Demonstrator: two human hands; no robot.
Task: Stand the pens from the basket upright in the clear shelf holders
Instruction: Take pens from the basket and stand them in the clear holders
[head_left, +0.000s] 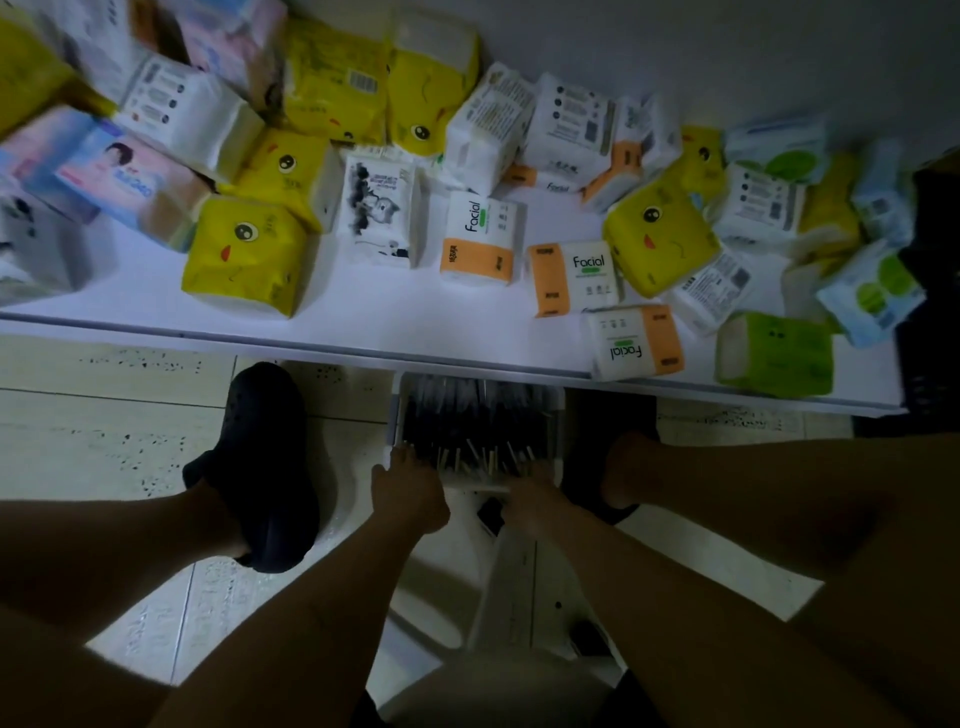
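Forearms reach down and away from the camera, past a black clog (260, 457) on the left, to a white basket (557, 415) on the tiled floor, tucked partly under the near edge of a white shelf (363, 317); the left hand (410, 493) sits at the basket's near left corner and the right hand (535, 496) dips among the pens (467, 421); in this dim light I cannot tell whether either hand is gripping anything. The pens probably handle as light, stiff and smooth, apt to slip or roll; a small bunch pinched near the pale ends looks the safest hold. They lie packed side by side, slim dark barrels with tan tips toward the person; tissue packs (249, 260) crowd the shelf; no clear holders are in view.
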